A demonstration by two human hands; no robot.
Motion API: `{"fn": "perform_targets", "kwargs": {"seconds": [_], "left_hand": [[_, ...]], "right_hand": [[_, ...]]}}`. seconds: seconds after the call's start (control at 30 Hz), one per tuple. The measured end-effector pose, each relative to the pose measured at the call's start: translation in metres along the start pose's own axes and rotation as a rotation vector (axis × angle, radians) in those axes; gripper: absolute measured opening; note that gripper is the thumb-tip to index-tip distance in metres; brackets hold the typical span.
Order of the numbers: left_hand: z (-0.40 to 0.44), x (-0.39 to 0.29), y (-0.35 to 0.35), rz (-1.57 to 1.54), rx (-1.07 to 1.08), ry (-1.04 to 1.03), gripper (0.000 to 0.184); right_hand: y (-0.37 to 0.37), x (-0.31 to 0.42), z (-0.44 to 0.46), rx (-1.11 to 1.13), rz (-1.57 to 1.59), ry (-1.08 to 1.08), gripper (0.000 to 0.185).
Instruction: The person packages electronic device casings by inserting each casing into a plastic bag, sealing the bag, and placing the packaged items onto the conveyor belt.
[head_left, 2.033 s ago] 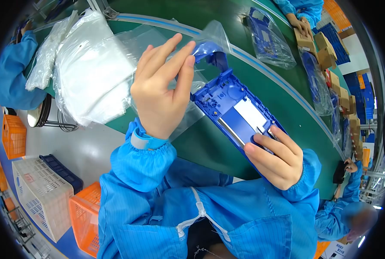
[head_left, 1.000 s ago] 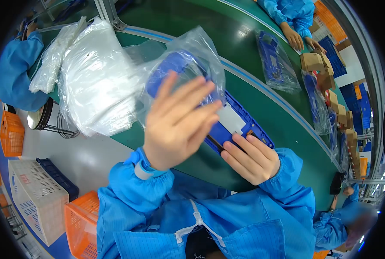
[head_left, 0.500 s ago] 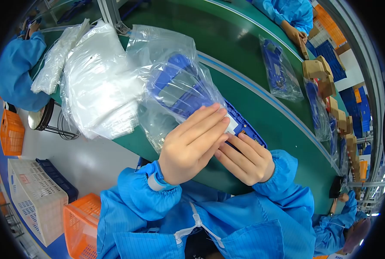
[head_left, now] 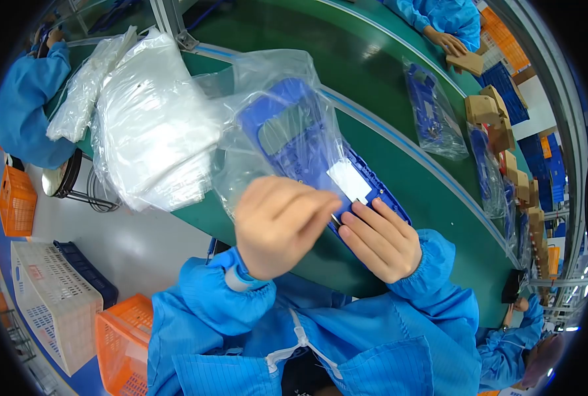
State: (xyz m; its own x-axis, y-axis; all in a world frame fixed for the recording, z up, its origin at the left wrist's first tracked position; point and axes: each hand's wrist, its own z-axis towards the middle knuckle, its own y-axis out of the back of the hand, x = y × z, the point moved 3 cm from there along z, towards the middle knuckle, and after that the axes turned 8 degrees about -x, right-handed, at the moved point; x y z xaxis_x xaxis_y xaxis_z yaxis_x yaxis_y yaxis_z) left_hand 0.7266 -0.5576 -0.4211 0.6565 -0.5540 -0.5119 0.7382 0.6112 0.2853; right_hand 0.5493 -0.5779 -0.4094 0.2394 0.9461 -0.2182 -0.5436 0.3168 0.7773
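A blue plastic housing (head_left: 284,122) with a rectangular window and a white label (head_left: 349,181) lies slanted in front of me. Its far part is inside a clear plastic bag (head_left: 241,155); the near end sticks out. My right hand (head_left: 383,244) grips that near end, fingers stretched over its top and the thumb hidden. Just left of it, my left hand (head_left: 281,228) is blurred, its fingers curled together in a pinch close to the housing's near edge and the bag. Whatever those fingers hold is hidden.
A stack of clear bags (head_left: 155,125) lies to the left on the green table (head_left: 432,211). Beyond a rail, a bagged blue housing (head_left: 432,109) sits on the green belt. Small cardboard boxes (head_left: 482,109) line the right. Crates (head_left: 126,340) stand lower left. Co-workers' sleeves (head_left: 30,109) show around.
My left hand has gone from lying flat over the housing to a pinch, uncovering the white label. The bag looks pulled smoother over the housing. The co-worker's hand at top right has shifted a box.
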Motion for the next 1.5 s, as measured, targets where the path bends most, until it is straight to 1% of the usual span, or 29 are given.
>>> {"fn": "perform_targets", "kwargs": {"seconds": [0.03, 0.17, 0.27, 0.37, 0.47, 0.53, 0.6, 0.63, 0.73, 0.8, 0.87, 0.9, 1.0, 1.1, 1.2, 1.27, 1.3, 1.37, 1.4, 1.43, 1.5], "left_hand": [[-0.001, -0.003, -0.006, -0.051, -0.034, -0.021, 0.017], [-0.010, -0.003, -0.017, -0.123, -0.048, 0.001, 0.019], [-0.001, -0.004, -0.011, -0.100, -0.068, 0.001, 0.018], [0.017, -0.003, 0.001, 0.079, -0.098, -0.095, 0.015], [0.025, 0.007, 0.003, 0.042, -0.008, -0.092, 0.013], [0.016, 0.009, -0.006, -0.148, 0.076, -0.054, 0.011], [0.005, 0.002, -0.016, -0.305, 0.138, -0.048, 0.011], [0.002, -0.002, -0.019, -0.347, 0.124, -0.089, 0.013], [-0.013, -0.027, -0.030, -0.584, 0.162, -0.186, 0.016], [-0.021, -0.044, -0.031, -0.630, 0.160, -0.242, 0.019], [-0.024, -0.047, -0.029, -0.612, 0.153, -0.229, 0.019], [-0.023, -0.047, -0.028, -0.598, 0.147, -0.223, 0.019], [-0.021, -0.045, -0.023, -0.529, 0.154, -0.236, 0.017], [-0.021, -0.042, -0.022, -0.487, 0.160, -0.242, 0.015], [-0.021, -0.040, -0.022, -0.431, 0.149, -0.237, 0.011], [-0.018, -0.037, -0.020, -0.370, 0.177, -0.251, 0.011], [-0.017, -0.038, -0.018, -0.289, 0.138, -0.259, 0.013], [-0.014, -0.040, -0.015, -0.135, 0.062, -0.271, 0.019], [-0.018, -0.036, -0.016, -0.091, 0.024, -0.219, 0.033], [-0.023, -0.028, -0.016, -0.074, -0.044, -0.172, 0.037], [-0.027, -0.011, -0.016, -0.051, -0.181, -0.078, 0.048]], "right_hand": [[-0.002, 0.001, 0.001, 0.005, -0.008, 0.014, 0.028], [-0.012, 0.006, -0.004, 0.031, -0.028, 0.090, 0.026], [-0.014, 0.006, -0.007, 0.057, -0.041, 0.157, 0.027], [-0.015, 0.007, -0.007, 0.046, -0.019, 0.177, 0.028], [-0.015, 0.008, -0.006, 0.025, 0.012, 0.198, 0.027], [-0.016, 0.009, -0.002, 0.013, 0.029, 0.204, 0.025], [-0.022, 0.008, -0.012, 0.121, 0.006, 0.213, 0.031], [-0.024, 0.008, -0.015, 0.175, -0.006, 0.218, 0.034], [-0.031, 0.008, -0.007, 0.307, 0.031, 0.074, 0.041], [-0.037, 0.008, 0.004, 0.394, 0.055, -0.019, 0.046], [-0.045, 0.008, 0.012, 0.480, 0.079, -0.112, 0.051], [-0.051, 0.008, 0.010, 0.423, 0.009, -0.092, 0.051], [-0.059, 0.008, 0.010, 0.365, -0.017, -0.135, 0.051], [-0.067, 0.008, 0.012, 0.418, -0.024, -0.187, 0.052], [-0.070, 0.006, 0.015, 0.360, 0.071, -0.280, 0.049], [-0.071, -0.006, 0.015, 0.204, 0.219, -0.310, 0.047], [-0.072, -0.013, 0.015, 0.125, 0.290, -0.327, 0.046], [-0.074, -0.027, 0.017, -0.077, 0.460, -0.436, 0.046], [-0.072, -0.031, 0.018, -0.180, 0.539, -0.491, 0.046], [-0.063, -0.034, 0.025, -0.118, 0.503, -0.572, 0.045], [-0.064, -0.036, 0.025, -0.184, 0.474, -0.740, 0.041]]}}
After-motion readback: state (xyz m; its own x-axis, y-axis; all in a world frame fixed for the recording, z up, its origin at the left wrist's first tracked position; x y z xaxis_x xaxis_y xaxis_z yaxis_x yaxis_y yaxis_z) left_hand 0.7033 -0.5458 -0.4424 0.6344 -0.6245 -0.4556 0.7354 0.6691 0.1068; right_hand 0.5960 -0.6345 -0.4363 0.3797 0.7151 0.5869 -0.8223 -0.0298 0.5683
